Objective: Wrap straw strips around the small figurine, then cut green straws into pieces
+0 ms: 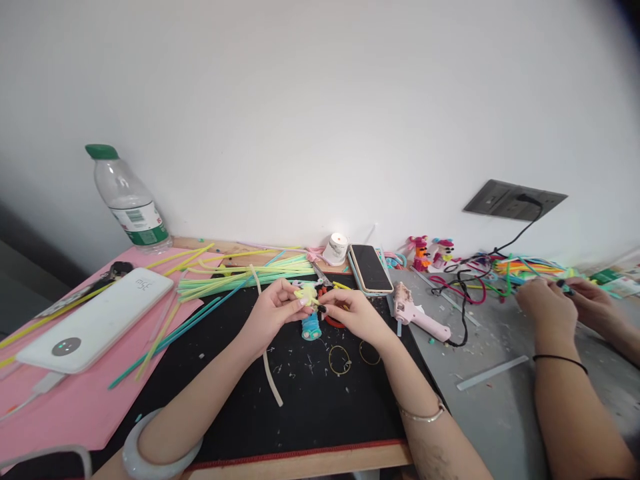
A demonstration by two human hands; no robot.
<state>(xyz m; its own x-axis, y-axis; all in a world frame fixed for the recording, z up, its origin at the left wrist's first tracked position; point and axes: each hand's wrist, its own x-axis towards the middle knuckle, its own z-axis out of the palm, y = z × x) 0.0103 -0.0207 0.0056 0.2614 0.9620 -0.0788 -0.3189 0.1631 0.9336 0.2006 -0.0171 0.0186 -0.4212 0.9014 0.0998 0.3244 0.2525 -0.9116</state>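
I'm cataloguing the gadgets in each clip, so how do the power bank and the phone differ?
The power bank has a white top; the phone has a black screen. The power bank displays digits, while the phone's screen looks dark. The power bank lies on the pink sheet; the phone lies right of the white cup. Both are flat with rounded corners, and neither is held.

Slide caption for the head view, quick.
Left hand and right hand hold a yellow piece over a black mat, pink glue gun nearby.
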